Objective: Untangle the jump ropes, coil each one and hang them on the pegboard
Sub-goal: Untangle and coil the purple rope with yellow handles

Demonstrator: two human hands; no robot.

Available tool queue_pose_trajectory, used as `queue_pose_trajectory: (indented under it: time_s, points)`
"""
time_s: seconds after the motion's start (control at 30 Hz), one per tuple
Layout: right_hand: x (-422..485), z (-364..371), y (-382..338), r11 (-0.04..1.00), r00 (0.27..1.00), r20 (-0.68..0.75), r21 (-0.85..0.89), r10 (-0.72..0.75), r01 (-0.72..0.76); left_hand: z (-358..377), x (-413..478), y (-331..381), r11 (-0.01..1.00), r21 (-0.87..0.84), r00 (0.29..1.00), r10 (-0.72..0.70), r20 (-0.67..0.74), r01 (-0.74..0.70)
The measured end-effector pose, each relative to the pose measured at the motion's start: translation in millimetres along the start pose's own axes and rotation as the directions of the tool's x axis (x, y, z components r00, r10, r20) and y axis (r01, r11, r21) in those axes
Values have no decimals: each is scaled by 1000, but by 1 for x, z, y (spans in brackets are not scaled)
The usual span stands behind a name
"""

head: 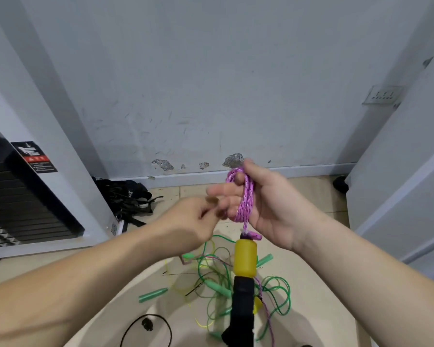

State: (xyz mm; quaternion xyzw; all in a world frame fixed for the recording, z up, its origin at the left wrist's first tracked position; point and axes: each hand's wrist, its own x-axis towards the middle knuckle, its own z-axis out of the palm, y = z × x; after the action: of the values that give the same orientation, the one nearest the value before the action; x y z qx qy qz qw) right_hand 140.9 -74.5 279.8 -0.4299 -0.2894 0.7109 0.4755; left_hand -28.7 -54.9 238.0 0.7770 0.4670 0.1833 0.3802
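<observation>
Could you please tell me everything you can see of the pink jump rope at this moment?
The pink jump rope is a braided cord, pink flecked with white, wound in several loops around the fingers of the right hand, held above the floor. Its yellow and black handle hangs straight down from the coil. A thin pink strand trails past the handle towards the green ropes on the floor. The left hand is close to the coil; contact is blurred.

left hand (191, 219) fingertips — motion-blurred | black handle (241, 314) — cut off at bottom edge
</observation>
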Motion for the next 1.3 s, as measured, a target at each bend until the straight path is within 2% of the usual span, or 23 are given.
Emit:
queue_pose_trajectory:
  time_s: [0.07, 0.1, 0.2, 0.3, 0.37, 0.5, 0.67, 0.77, 0.9, 1.03, 1.1, 1.17, 1.23, 1.3]
  points:
    - [3, -3, -2, 997, 994, -84, 31, -67, 69, 7, -4, 5, 997, 71, 995, 10, 98, -17]
    - [5, -6, -2, 994, 984, -138, -25, -113, 110, 11, -6, 8, 995, 94, 989, 20, 144, -33]
    - [10, -15, 2, 906, 933, -233, -389, -273, 168, 12, -11, 22, 999, 43, 980, 23, 197, -32]
    - [8, -20, 8, 686, 935, -139, -716, -325, 132, 4, -9, 34, 980, -168, 994, 109, 15, -105]
    - [5, -18, 8, 628, 966, -49, -768, -254, 126, -7, -5, 36, 935, -312, 984, 146, -101, -170]
    - [3, -10, 3, 792, 991, -19, -604, -132, 94, -25, 3, 22, 945, -261, 951, 117, -285, -195]
    - [-3, -4, -1, 924, 995, 71, -382, 67, -35, -21, 4, 10, 968, -169, 950, 131, -283, -184]
    - [-7, 1, -3, 978, 988, 116, -193, 97, -73, -14, 6, 5, 978, -186, 977, 53, -207, -93]
    - [-6, 1, -5, 999, 999, 39, 33, 19, -21, 1, 3, 4, 976, -202, 995, -93, -38, 83]
    - [1, -4, -4, 988, 986, -127, 93, -111, 123, 12, -5, 15, 978, -183, 986, -76, 147, 102]
    - [5, -7, -6, 975, 954, -210, 6, -216, 222, 12, -11, 22, 985, -95, 954, -117, 276, 148]
    - [12, -18, -6, 911, 881, -289, -291, -374, 291, 9, -17, 30, 986, -50, 924, -134, 359, 162]
    - [16, -29, -3, 754, 822, -278, -607, -498, 251, 6, -16, 34, 992, -118, 966, -19, 259, 51]
    - [16, -34, 1, 631, 843, -192, -748, -503, 205, 0, -10, 34, 964, -249, 993, 111, 46, -96]
